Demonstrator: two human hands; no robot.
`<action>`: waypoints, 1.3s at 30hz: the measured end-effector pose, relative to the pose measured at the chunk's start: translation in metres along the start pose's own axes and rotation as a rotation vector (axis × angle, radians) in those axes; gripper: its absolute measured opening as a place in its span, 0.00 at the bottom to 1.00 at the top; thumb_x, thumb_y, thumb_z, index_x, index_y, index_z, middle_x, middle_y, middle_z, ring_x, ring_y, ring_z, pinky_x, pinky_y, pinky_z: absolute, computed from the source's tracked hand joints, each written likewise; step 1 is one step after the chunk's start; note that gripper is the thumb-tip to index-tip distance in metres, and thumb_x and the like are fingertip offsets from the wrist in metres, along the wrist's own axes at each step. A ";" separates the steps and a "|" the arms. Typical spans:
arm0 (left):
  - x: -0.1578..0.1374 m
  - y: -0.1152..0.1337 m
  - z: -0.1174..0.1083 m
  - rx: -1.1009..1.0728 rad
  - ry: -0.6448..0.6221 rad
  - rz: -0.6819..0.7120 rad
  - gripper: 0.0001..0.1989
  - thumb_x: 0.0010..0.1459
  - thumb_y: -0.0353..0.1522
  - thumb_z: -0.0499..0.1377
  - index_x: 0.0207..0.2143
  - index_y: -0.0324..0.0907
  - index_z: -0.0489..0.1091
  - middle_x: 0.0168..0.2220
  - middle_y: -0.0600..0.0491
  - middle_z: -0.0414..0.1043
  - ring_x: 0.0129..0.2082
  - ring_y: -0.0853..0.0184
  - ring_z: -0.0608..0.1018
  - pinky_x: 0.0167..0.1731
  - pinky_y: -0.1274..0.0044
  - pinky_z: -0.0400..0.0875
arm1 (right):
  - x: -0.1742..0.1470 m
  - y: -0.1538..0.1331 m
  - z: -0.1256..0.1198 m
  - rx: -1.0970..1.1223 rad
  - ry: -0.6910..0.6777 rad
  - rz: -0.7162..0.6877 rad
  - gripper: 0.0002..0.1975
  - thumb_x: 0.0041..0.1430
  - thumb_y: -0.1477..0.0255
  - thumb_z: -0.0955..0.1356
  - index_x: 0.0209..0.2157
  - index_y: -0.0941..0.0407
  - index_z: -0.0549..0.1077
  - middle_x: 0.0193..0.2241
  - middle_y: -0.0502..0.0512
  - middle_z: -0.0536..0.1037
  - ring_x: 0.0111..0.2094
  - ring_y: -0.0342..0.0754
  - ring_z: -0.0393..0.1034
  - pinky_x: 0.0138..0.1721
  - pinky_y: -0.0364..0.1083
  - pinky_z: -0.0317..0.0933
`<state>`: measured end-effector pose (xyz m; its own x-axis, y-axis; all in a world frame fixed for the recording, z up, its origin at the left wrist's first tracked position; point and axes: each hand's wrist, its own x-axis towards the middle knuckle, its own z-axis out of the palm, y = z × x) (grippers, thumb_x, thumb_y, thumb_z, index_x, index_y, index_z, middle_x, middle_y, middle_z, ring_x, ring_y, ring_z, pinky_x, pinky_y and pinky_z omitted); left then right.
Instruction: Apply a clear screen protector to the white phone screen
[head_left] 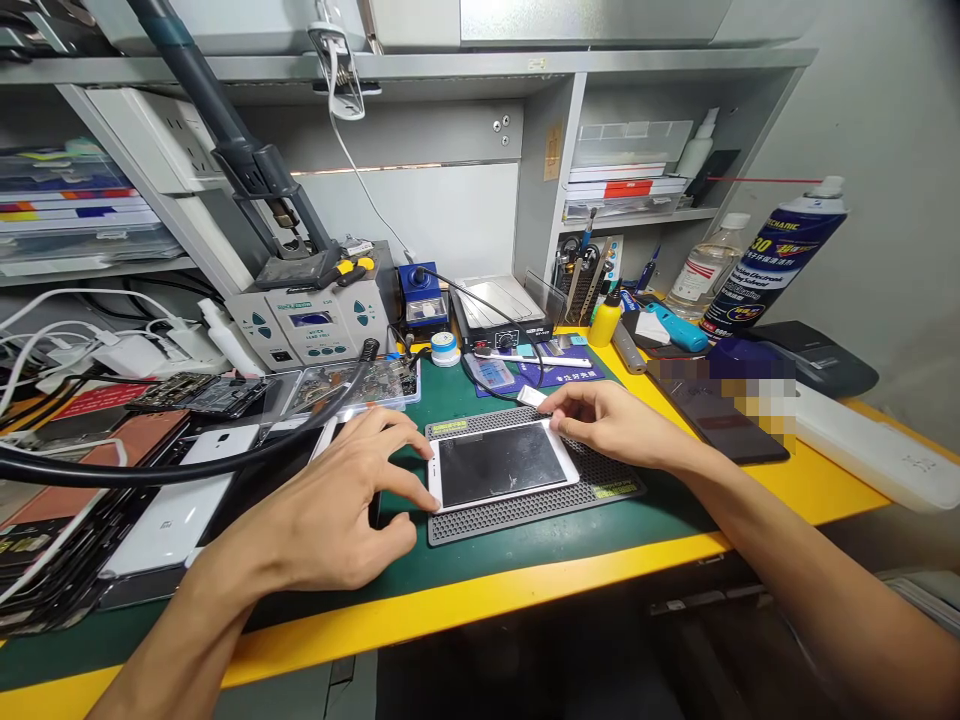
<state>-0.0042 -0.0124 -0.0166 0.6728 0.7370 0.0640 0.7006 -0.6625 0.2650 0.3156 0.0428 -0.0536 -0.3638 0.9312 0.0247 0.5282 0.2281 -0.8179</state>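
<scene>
A white smartphone (501,466) with a black, scratched-looking screen lies face up on a grey perforated mat (480,527). My left hand (345,500) is at the phone's left end. Its fingers are spread, with two fingertips at the phone's edge and the thumb apart from it. At the far right corner, the thumb and fingers of my right hand (604,420) pinch together on the phone's edge. Just behind those fingers is a small white object (531,397) that I cannot make out.
Phone parts and a white phone back (184,500) lie at left, under a black hose (225,470). Behind stand a grey soldering station (319,325), a blue unit (421,300) and a yellow bottle (605,318). A dark tablet-like panel (720,415) and spray can (776,260) are at right.
</scene>
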 end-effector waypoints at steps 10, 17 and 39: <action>-0.001 0.001 0.000 0.012 -0.012 -0.027 0.19 0.48 0.28 0.58 0.36 0.60 0.81 0.56 0.58 0.69 0.61 0.52 0.63 0.61 0.58 0.60 | 0.000 -0.001 0.000 -0.013 -0.013 0.006 0.13 0.57 0.65 0.70 0.41 0.58 0.77 0.30 0.54 0.76 0.30 0.46 0.67 0.32 0.45 0.61; -0.001 0.000 0.001 0.018 -0.045 -0.041 0.20 0.49 0.28 0.58 0.37 0.61 0.80 0.58 0.59 0.67 0.62 0.52 0.61 0.61 0.55 0.60 | 0.001 0.003 0.000 -0.002 -0.013 -0.010 0.13 0.58 0.65 0.69 0.41 0.58 0.77 0.29 0.51 0.74 0.30 0.45 0.67 0.31 0.44 0.60; 0.003 0.004 0.005 0.033 -0.059 -0.029 0.25 0.47 0.27 0.58 0.43 0.62 0.79 0.61 0.61 0.65 0.65 0.49 0.57 0.62 0.52 0.57 | 0.003 0.008 0.003 -0.015 0.004 -0.076 0.10 0.58 0.69 0.68 0.40 0.57 0.76 0.30 0.52 0.77 0.31 0.46 0.70 0.33 0.44 0.63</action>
<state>0.0020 -0.0139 -0.0200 0.6643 0.7475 -0.0002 0.7267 -0.6457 0.2343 0.3166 0.0466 -0.0619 -0.4007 0.9119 0.0887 0.5104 0.3025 -0.8050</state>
